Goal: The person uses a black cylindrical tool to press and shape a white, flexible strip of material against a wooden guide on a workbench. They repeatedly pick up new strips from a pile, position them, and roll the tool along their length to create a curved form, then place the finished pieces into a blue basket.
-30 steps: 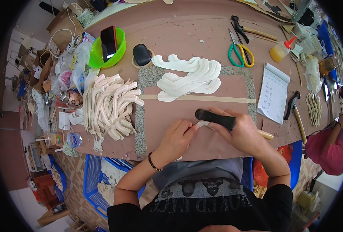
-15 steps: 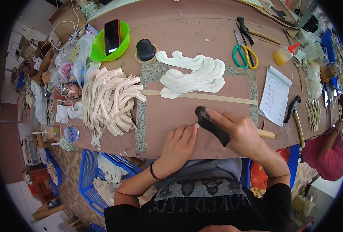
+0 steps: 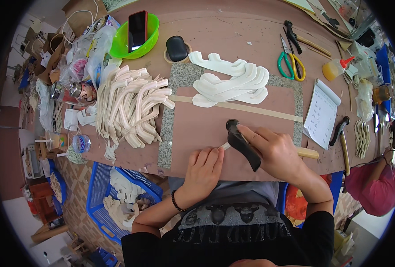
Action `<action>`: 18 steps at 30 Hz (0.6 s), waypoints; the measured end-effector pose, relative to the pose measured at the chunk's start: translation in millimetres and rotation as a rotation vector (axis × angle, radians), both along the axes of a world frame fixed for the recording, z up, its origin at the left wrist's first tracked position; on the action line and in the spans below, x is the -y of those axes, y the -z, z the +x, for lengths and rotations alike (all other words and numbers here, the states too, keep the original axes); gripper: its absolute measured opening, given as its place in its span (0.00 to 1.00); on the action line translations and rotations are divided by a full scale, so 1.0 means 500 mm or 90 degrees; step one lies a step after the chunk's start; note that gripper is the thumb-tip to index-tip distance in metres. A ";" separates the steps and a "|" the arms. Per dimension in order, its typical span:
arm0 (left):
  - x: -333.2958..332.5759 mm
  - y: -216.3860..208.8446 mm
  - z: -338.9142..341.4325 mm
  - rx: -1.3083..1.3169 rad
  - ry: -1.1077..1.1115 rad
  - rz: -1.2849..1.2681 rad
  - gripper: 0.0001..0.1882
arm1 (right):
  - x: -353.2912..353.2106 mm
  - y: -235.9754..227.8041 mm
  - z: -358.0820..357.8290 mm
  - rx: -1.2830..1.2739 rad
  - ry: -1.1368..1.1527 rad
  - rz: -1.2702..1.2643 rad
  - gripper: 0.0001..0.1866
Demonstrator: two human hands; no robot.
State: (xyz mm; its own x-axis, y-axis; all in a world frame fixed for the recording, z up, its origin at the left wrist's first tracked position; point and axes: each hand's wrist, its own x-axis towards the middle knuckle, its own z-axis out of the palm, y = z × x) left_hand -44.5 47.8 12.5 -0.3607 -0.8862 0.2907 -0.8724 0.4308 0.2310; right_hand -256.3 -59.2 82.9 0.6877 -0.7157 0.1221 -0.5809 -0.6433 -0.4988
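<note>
My right hand [image 3: 278,153] is closed round a hammer, its index finger lying along the black head [image 3: 243,147]. The wooden handle end [image 3: 308,152] sticks out past the hand on the right. My left hand [image 3: 203,171] presses its fingers together on a narrow pale strip, mostly hidden beneath them. The strip's tip [image 3: 225,145] shows between the fingertips and the hammer head. Both hands are low over the brown board [image 3: 193,129] near the table's front edge. Beyond them lies a stack of white curved strips [image 3: 231,84]; to the left is a heap of cream strips [image 3: 130,107].
Farther back are a green bowl [image 3: 151,42] with a phone [image 3: 137,31] and a black oval case [image 3: 177,48]. At right lie scissors [image 3: 286,64], a glue bottle [image 3: 333,70], a notepad [image 3: 321,111] and another hammer [image 3: 342,133]. A blue basket [image 3: 95,200] stands below left; someone in red is far right.
The table and its things have shifted up and slightly right in view. Both hands keep their grips, and the hammer head has tilted a little, with more of the strip's tip showing.
</note>
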 end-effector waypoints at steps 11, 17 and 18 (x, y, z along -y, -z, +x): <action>-0.042 0.011 0.007 -0.092 -0.093 0.041 0.24 | 0.001 0.021 0.016 0.051 -0.110 -0.002 0.26; -0.054 0.018 0.007 -0.052 -0.106 -0.025 0.21 | -0.001 -0.009 0.037 0.014 -0.116 0.025 0.26; -0.056 0.019 0.006 -0.080 -0.125 -0.019 0.20 | -0.004 -0.009 0.041 0.043 -0.135 0.032 0.26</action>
